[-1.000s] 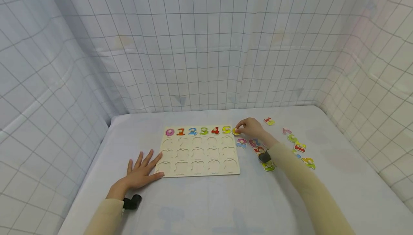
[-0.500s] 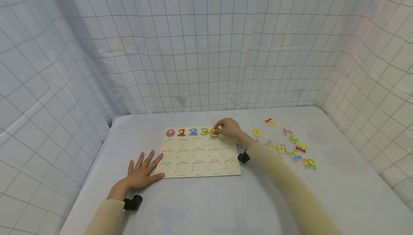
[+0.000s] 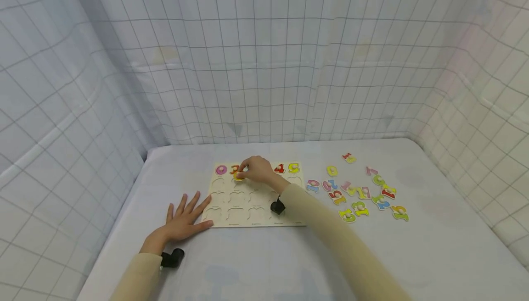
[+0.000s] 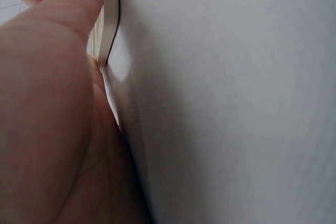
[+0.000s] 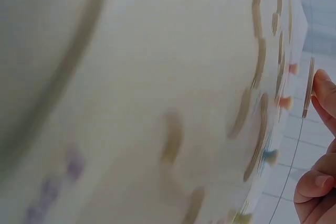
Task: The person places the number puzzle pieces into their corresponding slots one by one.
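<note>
A pale wooden number puzzle board point(image 3: 236, 198) lies on the table, its top row holding number pieces such as a purple 0 point(image 3: 221, 170), red 4 point(image 3: 279, 168) and yellow 5 point(image 3: 294, 168). My right hand point(image 3: 259, 169) pinches a yellow-orange number piece point(image 3: 238, 177) over the upper left of the board. In the right wrist view, that piece point(image 5: 310, 87) shows edge-on between thumb and finger, raised off the board. The right hand hides the 3 and most of the 2. My left hand point(image 3: 183, 220) lies spread, thumb and fingertips on the board's left edge point(image 4: 109, 24).
Several loose number pieces, among them a red 15 point(image 3: 336, 197) and a yellow 0 point(image 3: 332, 170), are scattered right of the board. A white cloth covers the table point(image 3: 256, 264). Grid-patterned curtains point(image 3: 264, 85) stand behind and at both sides.
My right hand has carried the yellow-orange piece leftward from the board's upper right corner to near the 1 and 2, uncovering the 4, 5 and loose pieces. The left hand stays put.
</note>
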A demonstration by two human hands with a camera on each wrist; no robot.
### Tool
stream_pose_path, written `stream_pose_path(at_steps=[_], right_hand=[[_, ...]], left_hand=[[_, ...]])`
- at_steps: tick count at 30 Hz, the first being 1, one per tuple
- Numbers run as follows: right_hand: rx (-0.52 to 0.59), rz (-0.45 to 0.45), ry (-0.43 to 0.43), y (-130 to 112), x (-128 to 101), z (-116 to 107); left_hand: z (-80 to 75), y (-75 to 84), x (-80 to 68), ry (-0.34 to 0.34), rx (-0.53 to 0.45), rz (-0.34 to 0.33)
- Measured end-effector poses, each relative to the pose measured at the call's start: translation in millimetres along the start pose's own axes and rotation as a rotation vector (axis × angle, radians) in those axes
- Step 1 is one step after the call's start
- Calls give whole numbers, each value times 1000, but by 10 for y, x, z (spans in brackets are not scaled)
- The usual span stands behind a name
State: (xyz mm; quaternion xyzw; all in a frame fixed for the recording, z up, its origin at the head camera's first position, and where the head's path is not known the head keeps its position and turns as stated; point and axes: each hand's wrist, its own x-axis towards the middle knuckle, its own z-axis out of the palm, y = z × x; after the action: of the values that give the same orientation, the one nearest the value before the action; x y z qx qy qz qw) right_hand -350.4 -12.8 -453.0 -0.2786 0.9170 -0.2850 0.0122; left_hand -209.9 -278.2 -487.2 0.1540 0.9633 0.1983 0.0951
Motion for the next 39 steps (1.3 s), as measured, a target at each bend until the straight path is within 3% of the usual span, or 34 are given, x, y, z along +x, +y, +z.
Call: stream_pose_path(at_steps=[5,13,26,33,39], right_hand=[[-6,-5,-5,-216,131,173],[-15,73,-15,-414,223,360],[-40,81,-8,-457,262,504],[-46,67,-2,-451,256,534],[-46,63,-8,-474,257,515]], left_hand=[[-10,-13,-3,-2,0,-1],[1,11,3,-5,-4,8],[-86,104,-54,-13,-14,8],[14,19,-17,3,1,8],[7,6,-11,13,0,10]])
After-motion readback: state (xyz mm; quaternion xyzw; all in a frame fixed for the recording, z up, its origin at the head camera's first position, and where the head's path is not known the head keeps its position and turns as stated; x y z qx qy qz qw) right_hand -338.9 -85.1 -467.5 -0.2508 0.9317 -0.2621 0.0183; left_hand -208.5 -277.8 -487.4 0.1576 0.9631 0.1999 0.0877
